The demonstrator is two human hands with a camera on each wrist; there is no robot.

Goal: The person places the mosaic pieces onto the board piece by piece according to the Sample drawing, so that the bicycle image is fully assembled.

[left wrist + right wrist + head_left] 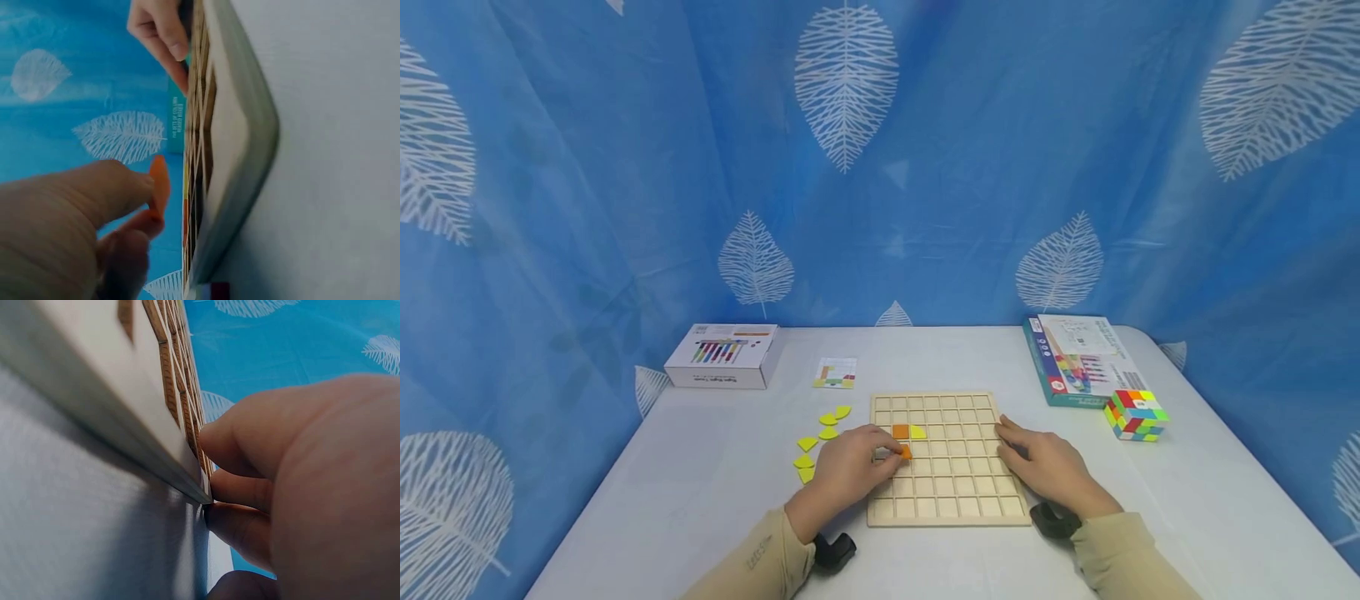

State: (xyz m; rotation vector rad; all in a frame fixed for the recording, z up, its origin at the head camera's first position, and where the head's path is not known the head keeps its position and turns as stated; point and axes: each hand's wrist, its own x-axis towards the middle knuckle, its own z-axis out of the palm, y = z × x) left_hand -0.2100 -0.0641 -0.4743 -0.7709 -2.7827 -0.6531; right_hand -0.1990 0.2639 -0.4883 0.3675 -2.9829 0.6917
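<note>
My left hand pinches an orange tile between thumb and fingertips, over the left part of a wooden grid board. In the left wrist view the tile stands on edge, close over the board. One orange square tile lies in a cell just beyond it, with a yellow quarter-round tile in the neighbouring cell. On the board's right side, my right hand grips the rim, thumb at the top and fingers against the outer side.
Several loose yellow tiles lie left of the board. A small pattern card is behind them. At back left stands a white box; at back right, a flat teal-edged box has a colourful puzzle cube before it.
</note>
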